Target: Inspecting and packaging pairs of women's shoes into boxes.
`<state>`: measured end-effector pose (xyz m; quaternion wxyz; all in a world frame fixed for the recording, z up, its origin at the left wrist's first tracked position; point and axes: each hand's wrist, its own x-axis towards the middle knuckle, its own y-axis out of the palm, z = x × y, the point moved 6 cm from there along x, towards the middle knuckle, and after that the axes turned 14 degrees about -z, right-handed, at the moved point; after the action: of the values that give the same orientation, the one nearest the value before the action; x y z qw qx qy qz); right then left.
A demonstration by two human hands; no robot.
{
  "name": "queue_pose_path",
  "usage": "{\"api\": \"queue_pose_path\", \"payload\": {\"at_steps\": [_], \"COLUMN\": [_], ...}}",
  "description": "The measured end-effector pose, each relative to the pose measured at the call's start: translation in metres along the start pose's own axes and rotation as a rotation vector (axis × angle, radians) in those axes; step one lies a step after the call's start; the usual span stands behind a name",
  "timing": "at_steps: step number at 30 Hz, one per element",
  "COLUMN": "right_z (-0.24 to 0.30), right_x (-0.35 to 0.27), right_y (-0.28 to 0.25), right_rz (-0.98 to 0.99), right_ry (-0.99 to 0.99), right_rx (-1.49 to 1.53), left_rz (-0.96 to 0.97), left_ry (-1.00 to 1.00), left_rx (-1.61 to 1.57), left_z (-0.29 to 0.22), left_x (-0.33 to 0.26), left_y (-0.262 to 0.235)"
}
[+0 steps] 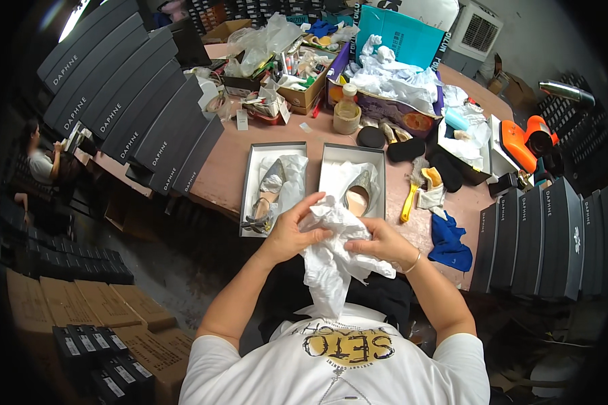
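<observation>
My left hand (292, 233) and my right hand (388, 246) are both closed on a crumpled sheet of white tissue paper (327, 270), held in front of my chest at the table edge. The paper's lower end hangs toward my lap. Just beyond my hands lie two open shoe boxes (248, 177), side by side. In the left box a grey shoe (273, 178) rests beside tissue. A glittery shoe (358, 183) lies with tissue in the right box (352, 154), partly hidden by the paper and my hands.
Dark shoe boxes stand stacked at left (125, 88) and right (525, 236). A yellow-handled brush (409, 202), a blue cloth (450, 243) and a jar (346, 115) sit on the table (213, 165). Behind is a tissue-filled carton (402, 115). Another person (42, 158) sits far left.
</observation>
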<state>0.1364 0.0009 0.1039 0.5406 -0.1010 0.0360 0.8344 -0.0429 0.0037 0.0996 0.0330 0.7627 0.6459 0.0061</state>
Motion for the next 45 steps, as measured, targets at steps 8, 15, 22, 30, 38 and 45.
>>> {"api": "queue_pose_path", "payload": {"at_steps": [8,15,22,30,38,45], "right_z": [0.015,0.042,-0.037,0.008,-0.015,-0.026], "right_x": [-0.015,-0.017,0.001,-0.020,-0.005,-0.026], "right_y": [0.005,0.005,0.002,0.013,-0.004,0.005], "right_rz": [-0.355,-0.072,0.047,-0.282,-0.365,-0.404], "right_ry": [-0.830,-0.724,-0.220,-0.838,-0.380,-0.376], "right_rx": [-1.056,-0.603,-0.553,-1.228,-0.024,-0.319], "left_rz": [0.215,0.143,-0.168,0.340,-0.024,-0.297], "left_ry": [-0.398,-0.334,0.135,-0.620,-0.448,-0.173], "left_rx": [-0.388,-0.109,0.419,-0.985,-0.785,-0.595], "left_z": [0.049,0.045,0.022,0.043,0.055,0.061], "left_x": [-0.032,-0.026,-0.005,-0.035,-0.059,-0.070], "left_y": [0.018,0.003,-0.021,-0.003,0.049,0.025]}}
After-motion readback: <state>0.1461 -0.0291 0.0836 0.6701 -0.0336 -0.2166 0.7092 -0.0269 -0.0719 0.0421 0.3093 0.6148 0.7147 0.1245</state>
